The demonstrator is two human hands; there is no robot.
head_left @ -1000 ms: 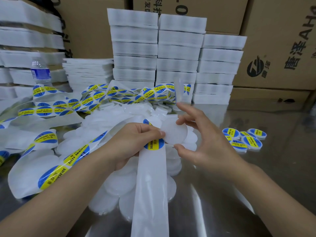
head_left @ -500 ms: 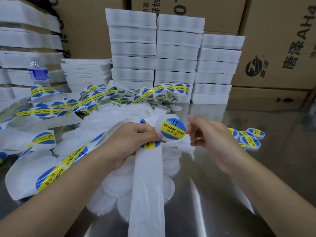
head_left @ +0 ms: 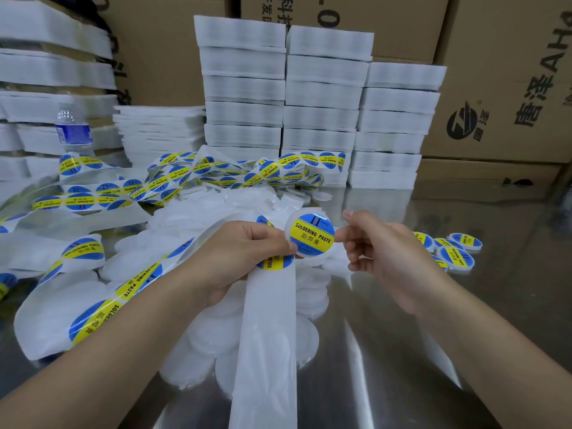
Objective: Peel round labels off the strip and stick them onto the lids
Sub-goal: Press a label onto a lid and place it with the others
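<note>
A white round lid with a blue and yellow "SOLDERING PASTE" label stuck on it is held up at the centre. My right hand pinches its right edge. My left hand grips the white label strip; its fingertips touch the lid's left edge. One label on the strip peeks from under my left fingers. The empty backing hangs down toward me. A heap of bare white lids lies under both hands.
Several labelled lids lie at the right on the shiny metal table. Loose label strip coils across the left and back. Stacks of white foam trays, a water bottle and cardboard boxes stand behind.
One second ago my right hand held a bare white lid by the strip. Now that lid carries a label and faces me, pinched at its edge.
</note>
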